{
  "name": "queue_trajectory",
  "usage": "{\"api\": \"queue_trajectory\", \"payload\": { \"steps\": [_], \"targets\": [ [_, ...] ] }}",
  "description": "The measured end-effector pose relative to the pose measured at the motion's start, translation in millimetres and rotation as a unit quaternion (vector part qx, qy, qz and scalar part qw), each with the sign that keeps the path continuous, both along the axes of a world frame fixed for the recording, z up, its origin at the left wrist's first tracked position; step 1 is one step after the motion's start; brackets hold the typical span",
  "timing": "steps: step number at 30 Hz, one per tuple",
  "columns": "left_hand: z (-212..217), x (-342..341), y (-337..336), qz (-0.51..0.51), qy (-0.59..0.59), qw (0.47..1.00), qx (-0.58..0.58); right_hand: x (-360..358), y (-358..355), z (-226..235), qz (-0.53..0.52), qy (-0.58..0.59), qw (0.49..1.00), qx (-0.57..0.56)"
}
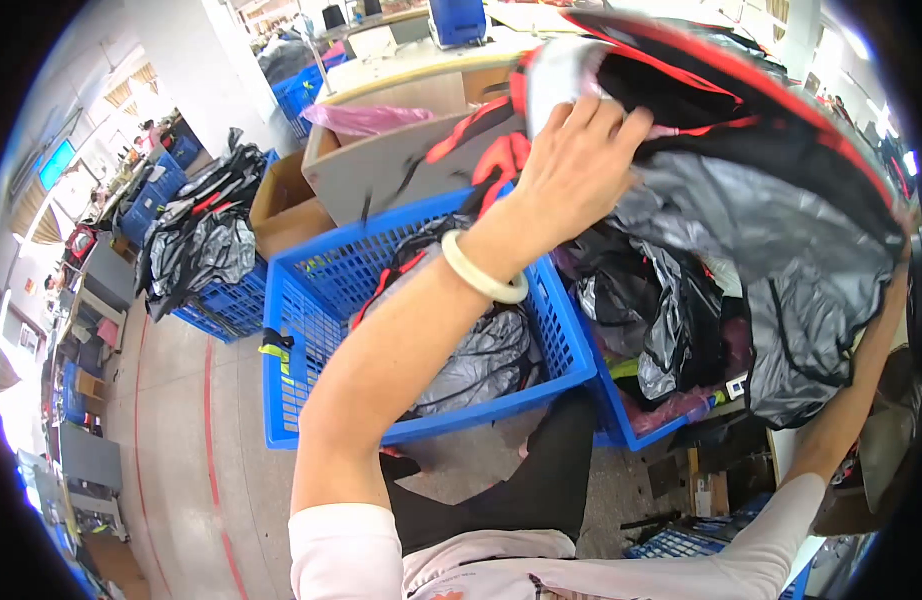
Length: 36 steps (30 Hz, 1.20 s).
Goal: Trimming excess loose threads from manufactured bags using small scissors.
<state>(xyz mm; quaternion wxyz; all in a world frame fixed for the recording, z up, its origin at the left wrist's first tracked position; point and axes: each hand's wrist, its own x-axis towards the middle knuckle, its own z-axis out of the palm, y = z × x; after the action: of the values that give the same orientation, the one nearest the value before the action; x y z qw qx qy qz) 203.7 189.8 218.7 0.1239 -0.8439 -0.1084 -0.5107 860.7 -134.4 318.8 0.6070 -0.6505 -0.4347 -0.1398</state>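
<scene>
A black bag [771, 165] with red trim and a silver-grey lining is held up at the upper right, slightly blurred. My left hand [581, 155] has its fingers closed on the bag's edge, next to a white patch and the dark opening. A cream bangle circles that wrist. At the far right my right hand [903, 235] is at the bag's other end, which is stretched between both hands; its fingers are mostly hidden. Red and black straps dangle from the bag's left side. Below my left forearm stands a blue plastic crate [311, 290] holding silver and black bag pieces [481, 360].
A second blue crate [631, 425] with more black and silver pieces stands to the right, touching the first. Further left, another blue crate [231, 300] is heaped with similar pieces. A cardboard box [281, 205] and a worktable [411, 75] lie beyond. Red lines mark the floor.
</scene>
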Motion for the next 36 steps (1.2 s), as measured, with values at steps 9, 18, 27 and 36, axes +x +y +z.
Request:
{"api": "queue_trajectory", "payload": {
  "steps": [9, 18, 27, 36],
  "targets": [
    [-340.6, -206.8, -29.6, 0.226, 0.339, 0.766, -0.497, -187.9, 168.3, -111.7, -0.290, -0.232, 0.914, -0.161],
    [-475.0, -301.7, 24.8, 0.375, 0.159, 0.653, -0.639, -562.2, 470.0, -303.4, 0.351, -0.156, 0.897, -0.218],
    [-517.6, -361.2, 90.8, 0.315, 0.027, 0.706, -0.633, -677.2, 615.6, -638.5, 0.361, -0.252, 0.868, -0.231],
    [-533.7, -380.5, 114.8, 0.381, -0.088, 0.644, -0.658, -718.7, 605.9, -652.9, 0.343, -0.150, 0.893, -0.250]
  ]
}}
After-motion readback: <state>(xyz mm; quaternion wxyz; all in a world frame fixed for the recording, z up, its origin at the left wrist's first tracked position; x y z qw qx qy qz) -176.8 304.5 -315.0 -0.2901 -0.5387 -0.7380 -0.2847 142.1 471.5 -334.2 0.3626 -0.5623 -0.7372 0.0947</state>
